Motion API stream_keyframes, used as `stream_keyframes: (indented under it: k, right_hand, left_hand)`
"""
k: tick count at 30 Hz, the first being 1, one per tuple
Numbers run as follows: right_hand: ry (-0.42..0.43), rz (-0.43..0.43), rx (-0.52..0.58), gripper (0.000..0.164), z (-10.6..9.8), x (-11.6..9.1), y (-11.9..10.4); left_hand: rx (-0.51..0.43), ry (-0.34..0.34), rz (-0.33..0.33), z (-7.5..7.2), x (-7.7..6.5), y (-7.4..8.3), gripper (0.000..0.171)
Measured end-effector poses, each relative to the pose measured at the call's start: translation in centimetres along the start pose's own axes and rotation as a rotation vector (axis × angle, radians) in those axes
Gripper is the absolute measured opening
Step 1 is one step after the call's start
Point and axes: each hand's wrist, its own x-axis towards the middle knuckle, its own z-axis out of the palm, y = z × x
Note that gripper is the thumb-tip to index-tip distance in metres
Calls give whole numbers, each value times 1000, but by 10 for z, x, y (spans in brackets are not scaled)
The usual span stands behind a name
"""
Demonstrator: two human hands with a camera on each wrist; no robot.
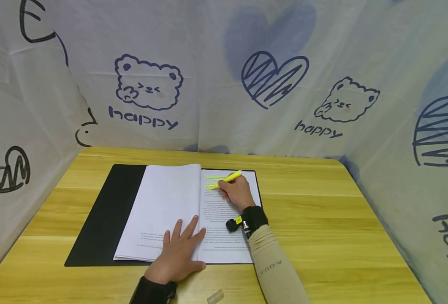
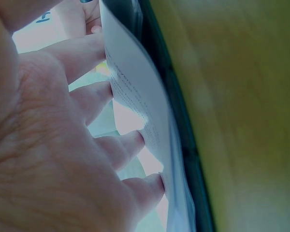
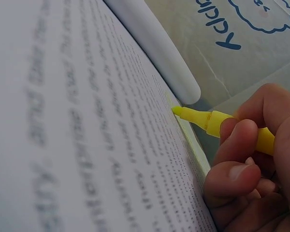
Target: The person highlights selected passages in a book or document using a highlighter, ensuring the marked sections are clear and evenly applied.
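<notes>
A yellow highlighter (image 1: 229,179) is pinched in my right hand (image 1: 239,193), its tip at the printed lines near the top of the right-hand page (image 1: 224,236). Yellow marks run over several lines there. In the right wrist view, the highlighter's tip (image 3: 177,110) meets the page edge-on, thumb and fingers curled round the barrel. My left hand (image 1: 178,255) lies spread over the lower middle of the open document, fingers straight across the fold. The left wrist view shows its fingertips (image 2: 154,186) pressing on the paper. The left-hand page (image 1: 166,202) is mostly blank, with a little print near its bottom.
The pages lie in a black folder (image 1: 90,219) on a wood-grain table (image 1: 315,219). A small translucent cap-like piece (image 1: 215,296) lies at the table's near edge. Behind the table hangs a pale printed cloth (image 1: 216,84) with hearts and bears.
</notes>
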Motion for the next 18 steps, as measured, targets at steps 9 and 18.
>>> stream_keyframes:
  k: [9, 18]
  right_hand:
    - [13, 13, -17, 20, -1, -1, -2]
    - [23, 1, -54, 22, -2, 0, -3]
  left_hand:
    - [4, 0, 3, 2, 0, -1, 83]
    - [6, -5, -1, -1, -1, 1, 83]
